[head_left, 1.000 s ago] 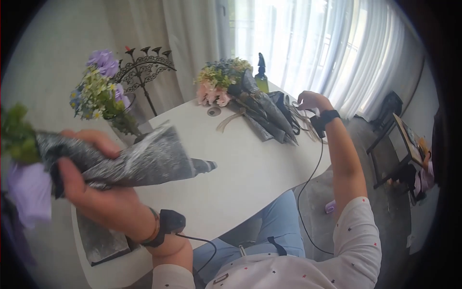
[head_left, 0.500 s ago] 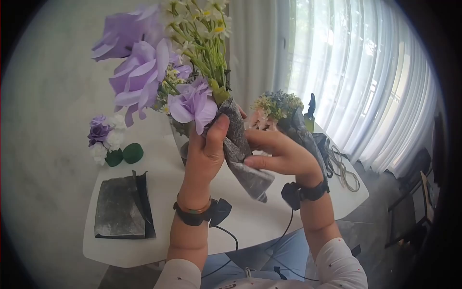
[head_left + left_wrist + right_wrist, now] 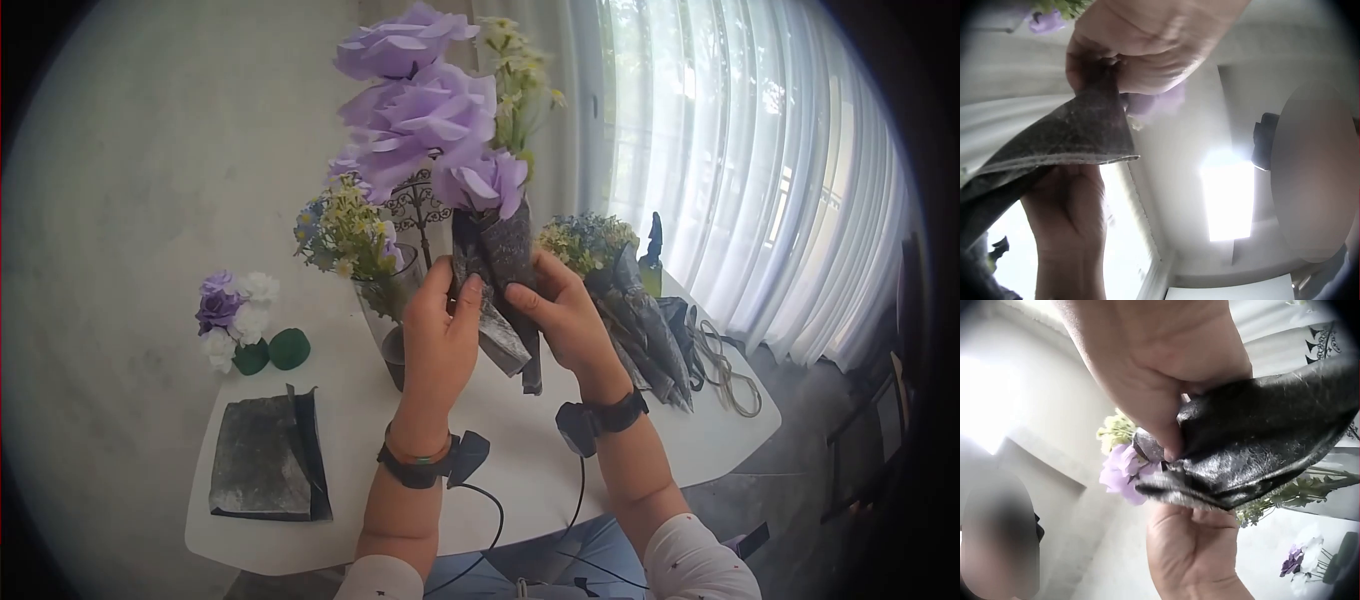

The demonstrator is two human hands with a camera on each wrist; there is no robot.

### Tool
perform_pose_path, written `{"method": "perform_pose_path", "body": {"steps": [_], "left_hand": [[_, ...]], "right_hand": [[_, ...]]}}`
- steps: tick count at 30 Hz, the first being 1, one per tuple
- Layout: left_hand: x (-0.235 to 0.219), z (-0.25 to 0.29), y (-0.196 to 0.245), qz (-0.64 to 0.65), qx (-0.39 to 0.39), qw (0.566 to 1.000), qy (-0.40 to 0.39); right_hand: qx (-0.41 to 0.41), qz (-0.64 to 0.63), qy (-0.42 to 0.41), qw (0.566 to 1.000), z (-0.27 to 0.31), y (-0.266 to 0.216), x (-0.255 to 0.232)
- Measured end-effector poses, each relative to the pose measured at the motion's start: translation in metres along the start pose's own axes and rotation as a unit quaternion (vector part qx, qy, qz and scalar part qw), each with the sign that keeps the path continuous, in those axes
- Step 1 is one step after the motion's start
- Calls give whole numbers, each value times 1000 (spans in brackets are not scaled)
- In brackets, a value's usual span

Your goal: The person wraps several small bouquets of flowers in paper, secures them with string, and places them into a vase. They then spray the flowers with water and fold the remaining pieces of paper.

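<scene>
A bouquet of large purple roses (image 3: 425,110) and small pale daisies (image 3: 515,80) stands upright in front of me. Dark grey wrapping paper (image 3: 512,240) is folded round its stems and narrows to loose ends below. My left hand (image 3: 443,335) grips the paper from the left, thumb across its front. From the other side my right hand (image 3: 568,318) pinches the same wrap, its thumb near the left one. In the left wrist view a flared end of the paper (image 3: 1079,128) hangs between both hands. The right wrist view shows the creased, shiny paper (image 3: 1260,450) under the right thumb.
Behind the left hand stands a glass vase (image 3: 385,330) of flowers. A folded grey sheet (image 3: 265,455) and purple-and-white flowers (image 3: 235,310) lie at the left of the white table (image 3: 440,520). Another wrapped bouquet (image 3: 645,330) and a cord (image 3: 740,385) lie at the right.
The bouquet has swung from lying sideways in my left hand at far left to upright in front of me. My right hand has come in from the table's right side onto the wrap.
</scene>
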State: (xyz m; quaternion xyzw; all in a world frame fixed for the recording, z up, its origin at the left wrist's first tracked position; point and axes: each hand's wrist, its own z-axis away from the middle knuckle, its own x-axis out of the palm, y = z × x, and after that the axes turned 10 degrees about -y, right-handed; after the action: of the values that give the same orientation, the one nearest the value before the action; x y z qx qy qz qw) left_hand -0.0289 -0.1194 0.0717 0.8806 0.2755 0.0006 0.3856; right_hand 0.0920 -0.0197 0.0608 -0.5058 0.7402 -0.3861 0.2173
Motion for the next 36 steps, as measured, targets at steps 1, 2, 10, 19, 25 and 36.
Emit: {"method": "perform_pose_path", "body": {"steps": [1, 2, 10, 19, 25, 36], "left_hand": [[1, -2, -6, 0, -2, 1000, -3], [3, -4, -11, 29, 10, 1000, 1], [23, 3, -2, 255, 31, 966, -24], [21, 10, 23, 190, 48, 980, 19], [12, 10, 20, 157, 32, 987, 25], [-9, 1, -1, 10, -36, 997, 72]], "right_hand": [[1, -2, 3, 1000, 0, -1, -4], [11, -17, 15, 1000, 0, -1, -6], [-31, 42, 58, 997, 2, 0, 5], [-74, 125, 101, 984, -2, 10, -25], [-66, 28, 187, 980, -6, 18, -22], [-118, 178, 150, 965, -4, 9, -41]]}}
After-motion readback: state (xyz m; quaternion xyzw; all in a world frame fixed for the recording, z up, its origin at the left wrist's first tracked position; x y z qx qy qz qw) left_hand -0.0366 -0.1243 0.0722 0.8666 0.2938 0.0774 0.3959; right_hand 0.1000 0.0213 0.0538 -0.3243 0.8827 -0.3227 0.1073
